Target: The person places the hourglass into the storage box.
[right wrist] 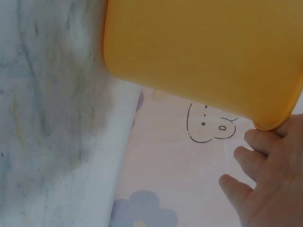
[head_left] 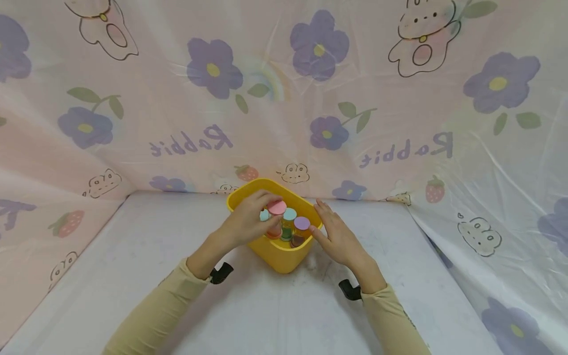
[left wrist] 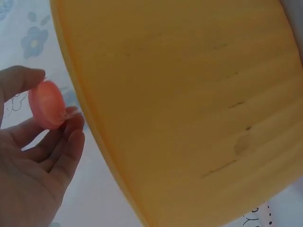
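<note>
My left hand (head_left: 246, 217) holds a small clear jar with a pink lid (head_left: 277, 207) between thumb and fingers, over the mouth of a yellow plastic bin (head_left: 284, 261). Seen from the left wrist, the pink lid (left wrist: 47, 105) sits between thumb and fingertips beside the bin's wall (left wrist: 180, 104); most of the jar's body is hidden there. Inside the bin stand a jar with a light blue lid (head_left: 289, 214) and one with a purple lid (head_left: 302, 223). Another light blue lid (head_left: 264, 215) is partly covered by my left hand. My right hand (head_left: 339, 239) rests at the bin's right rim, its fingers fairly straight.
The bin stands on a white table (head_left: 146, 256) near its back edge. Behind and at both sides hangs a pink curtain (head_left: 266, 118) printed with flowers and rabbits. Black wrist mounts (head_left: 221, 272) stick out by both sleeves.
</note>
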The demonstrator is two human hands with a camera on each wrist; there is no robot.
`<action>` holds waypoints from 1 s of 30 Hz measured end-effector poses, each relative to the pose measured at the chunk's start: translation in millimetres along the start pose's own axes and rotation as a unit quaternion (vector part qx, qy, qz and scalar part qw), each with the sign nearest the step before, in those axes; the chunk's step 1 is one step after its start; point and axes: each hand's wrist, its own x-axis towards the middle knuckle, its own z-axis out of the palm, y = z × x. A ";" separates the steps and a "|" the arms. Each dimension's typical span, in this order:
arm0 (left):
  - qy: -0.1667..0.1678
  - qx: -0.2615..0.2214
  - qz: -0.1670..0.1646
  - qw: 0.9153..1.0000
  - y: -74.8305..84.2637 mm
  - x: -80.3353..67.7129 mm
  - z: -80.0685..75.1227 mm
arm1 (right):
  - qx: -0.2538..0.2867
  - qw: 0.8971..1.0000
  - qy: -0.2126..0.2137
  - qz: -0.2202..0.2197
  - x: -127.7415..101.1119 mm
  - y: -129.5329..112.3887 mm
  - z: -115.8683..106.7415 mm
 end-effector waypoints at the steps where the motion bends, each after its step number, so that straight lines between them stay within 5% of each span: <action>1: -0.013 0.004 -0.001 1.000 -1.3 0.9 0.4 | 0.000 1.000 0.000 0.000 0.0 0.0 -0.1; 13: -0.177 0.061 -0.009 0.982 -16.3 14.5 -3.4 | 0.000 1.000 -0.005 0.002 1.2 -0.6 -0.6; 30: -0.297 0.072 -0.034 0.952 -26.6 38.9 -2.9 | 0.002 1.000 -0.005 0.001 1.0 0.3 -1.6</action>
